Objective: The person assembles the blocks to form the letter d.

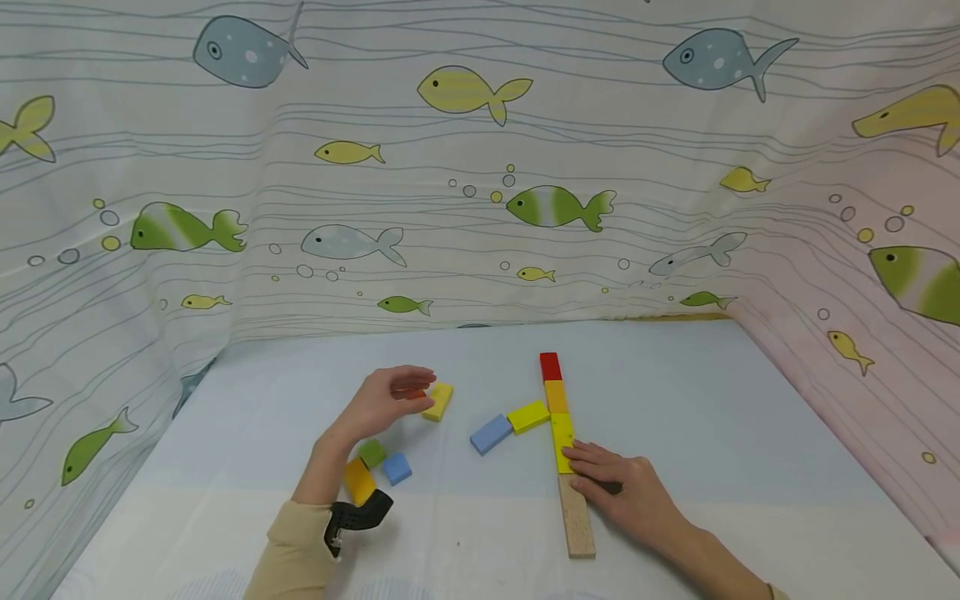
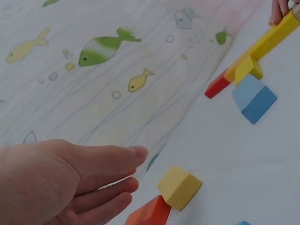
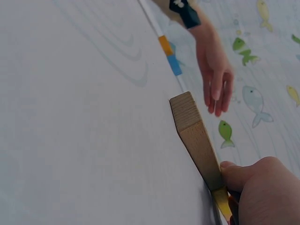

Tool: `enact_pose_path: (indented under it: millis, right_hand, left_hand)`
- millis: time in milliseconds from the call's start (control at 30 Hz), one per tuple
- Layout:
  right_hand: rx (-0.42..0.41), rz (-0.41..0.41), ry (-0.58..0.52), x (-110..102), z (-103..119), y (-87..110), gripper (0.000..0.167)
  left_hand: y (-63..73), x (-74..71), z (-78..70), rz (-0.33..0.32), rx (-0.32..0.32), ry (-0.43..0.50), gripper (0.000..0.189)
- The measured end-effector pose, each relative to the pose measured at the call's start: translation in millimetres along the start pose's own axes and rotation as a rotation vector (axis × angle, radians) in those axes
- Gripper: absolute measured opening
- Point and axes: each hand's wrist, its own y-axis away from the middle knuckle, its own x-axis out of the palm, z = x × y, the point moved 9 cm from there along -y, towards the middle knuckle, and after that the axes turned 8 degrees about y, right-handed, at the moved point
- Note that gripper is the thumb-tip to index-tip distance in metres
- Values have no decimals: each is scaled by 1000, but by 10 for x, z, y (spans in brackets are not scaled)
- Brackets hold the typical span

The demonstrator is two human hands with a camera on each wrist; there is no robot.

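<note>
In the head view, a straight row runs along the table: a red block point(image 1: 551, 367), an orange block point(image 1: 556, 397), a yellow stretch point(image 1: 561, 429) and a bare wooden block point(image 1: 577, 525). My right hand point(image 1: 628, 498) touches this row from the right, its fingers extended over the yellow part and its thumb at the wooden block. A bright yellow block point(image 1: 528, 417) and a blue block point(image 1: 491, 434) branch off to the left. My left hand point(image 1: 386, 402) is held above the table, fingers loosely bent, beside a pale yellow block point(image 1: 438, 402) and a red-orange block point(image 2: 151, 213). It holds nothing.
Below the left wrist lie a green block point(image 1: 372, 453), a small blue block point(image 1: 397, 469) and an orange block point(image 1: 359, 481). A black strap point(image 1: 356, 521) circles the left wrist. Behind the table hangs a fish-patterned cloth point(image 1: 450, 192).
</note>
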Motion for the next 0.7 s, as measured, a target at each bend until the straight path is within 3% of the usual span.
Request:
enact_pose_path:
  millis: [133,367,700]
  right_hand:
    - [-1,-3,3,3,-4,0,33]
    - [1,-7,4,4,1,3,33]
    - [0,-13,8,5,-7,3,33]
  left_hand:
    - [1,-108,107,-65,-31,-21,47]
    - [-11,-203,332,-155,-174,-73,59]
    - [-17,-203,445,-192,-213,-102,68]
